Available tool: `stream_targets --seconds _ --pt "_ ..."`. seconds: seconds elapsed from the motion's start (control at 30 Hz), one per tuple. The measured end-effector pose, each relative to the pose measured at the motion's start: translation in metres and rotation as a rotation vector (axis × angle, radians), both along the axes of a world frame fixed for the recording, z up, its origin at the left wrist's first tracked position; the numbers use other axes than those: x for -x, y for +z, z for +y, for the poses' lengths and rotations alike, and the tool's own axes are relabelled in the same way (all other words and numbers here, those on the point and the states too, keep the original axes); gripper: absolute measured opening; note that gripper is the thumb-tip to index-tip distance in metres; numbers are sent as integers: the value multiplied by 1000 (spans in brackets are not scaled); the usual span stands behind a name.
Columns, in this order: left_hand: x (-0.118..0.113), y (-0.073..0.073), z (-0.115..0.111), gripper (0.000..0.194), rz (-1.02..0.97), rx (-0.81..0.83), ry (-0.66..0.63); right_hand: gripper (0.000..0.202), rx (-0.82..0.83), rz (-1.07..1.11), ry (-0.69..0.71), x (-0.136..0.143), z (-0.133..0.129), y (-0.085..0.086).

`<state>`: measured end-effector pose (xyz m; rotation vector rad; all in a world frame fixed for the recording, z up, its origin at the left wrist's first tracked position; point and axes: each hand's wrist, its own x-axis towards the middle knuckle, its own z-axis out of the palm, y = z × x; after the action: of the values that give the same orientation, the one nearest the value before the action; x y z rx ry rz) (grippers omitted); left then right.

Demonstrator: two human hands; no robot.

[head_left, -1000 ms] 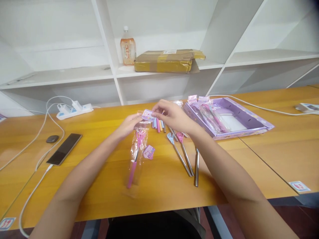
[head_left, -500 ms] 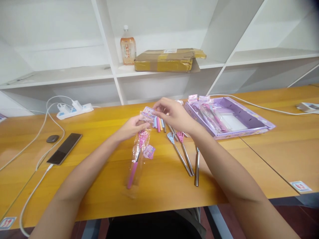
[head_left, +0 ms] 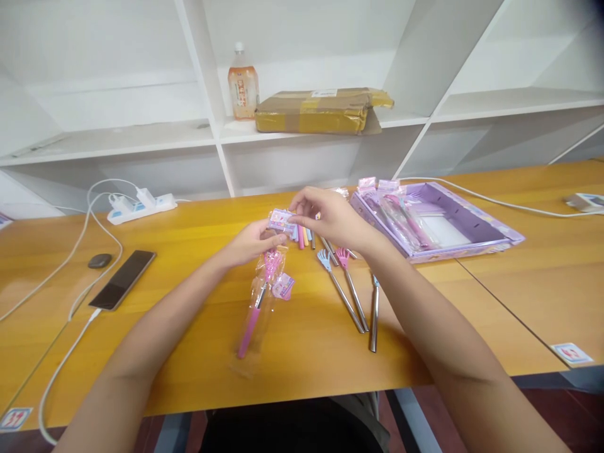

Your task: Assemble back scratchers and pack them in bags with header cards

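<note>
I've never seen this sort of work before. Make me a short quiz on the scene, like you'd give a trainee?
1. True or false: the bottle stands left of the cardboard box.
2. What colours are the heads of the two bare claw-headed tools lying side by side near the right forearm?
3. The right hand is touching: A) the phone; B) the printed card; C) the power strip.

Key: 1 true; 2 light blue and pink; 3 B.
</note>
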<state>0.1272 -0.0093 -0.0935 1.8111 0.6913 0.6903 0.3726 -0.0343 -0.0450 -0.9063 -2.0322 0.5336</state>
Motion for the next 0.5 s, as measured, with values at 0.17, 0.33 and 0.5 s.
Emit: stream_targets --seconds 0.17,0.33,0.5 --pt "-1 1 0 46 -44 26 -12 17 33 4 1 0 0 1" --pt "-2 2 -1 46 -20 12 -27 25 105 -15 2 -5 -1 3" --pt "-3 5 -5 42 55 -37 -33 26 209 -91 20 -10 -5 7"
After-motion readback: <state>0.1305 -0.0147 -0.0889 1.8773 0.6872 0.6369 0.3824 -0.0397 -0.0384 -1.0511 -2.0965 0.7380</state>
